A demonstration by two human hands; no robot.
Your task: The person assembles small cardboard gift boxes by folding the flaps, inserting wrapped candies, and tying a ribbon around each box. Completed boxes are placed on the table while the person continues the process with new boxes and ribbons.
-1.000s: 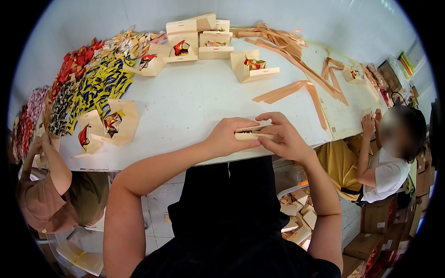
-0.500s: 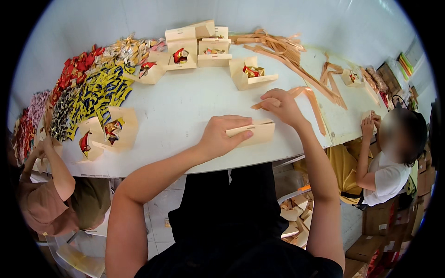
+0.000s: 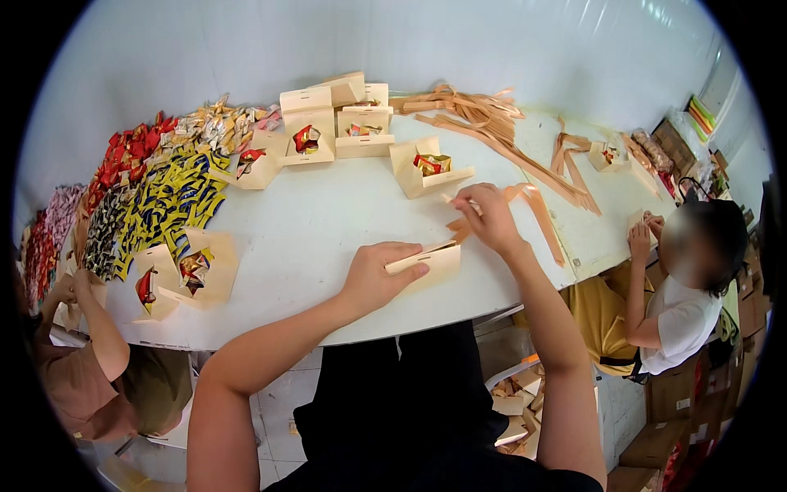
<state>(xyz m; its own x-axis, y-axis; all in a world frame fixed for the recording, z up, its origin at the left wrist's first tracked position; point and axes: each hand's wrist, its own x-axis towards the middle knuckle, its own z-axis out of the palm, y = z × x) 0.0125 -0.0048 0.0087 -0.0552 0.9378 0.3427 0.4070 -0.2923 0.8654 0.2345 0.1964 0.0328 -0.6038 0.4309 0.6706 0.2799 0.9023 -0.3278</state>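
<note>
While left hand (image 3: 379,275) lies palm down on closed beige box (image 3: 428,261), fingers curled over its top edge, box sits on white tabletop (image 3: 320,230) near front rim. Left forearm comes in from lower edge, bent at elbow. Right hand (image 3: 485,215) stretched further forward, wrist raised, fingertips pinching end of tan ribbon strip (image 3: 537,215), just beyond box. Open box with candy (image 3: 428,166) behind right hand. Heap of wrapped candies (image 3: 156,197) at far left.

Bright even light, soft shadows; strong fisheye bending, black rim; far edges perhaps slightly soft.
</note>
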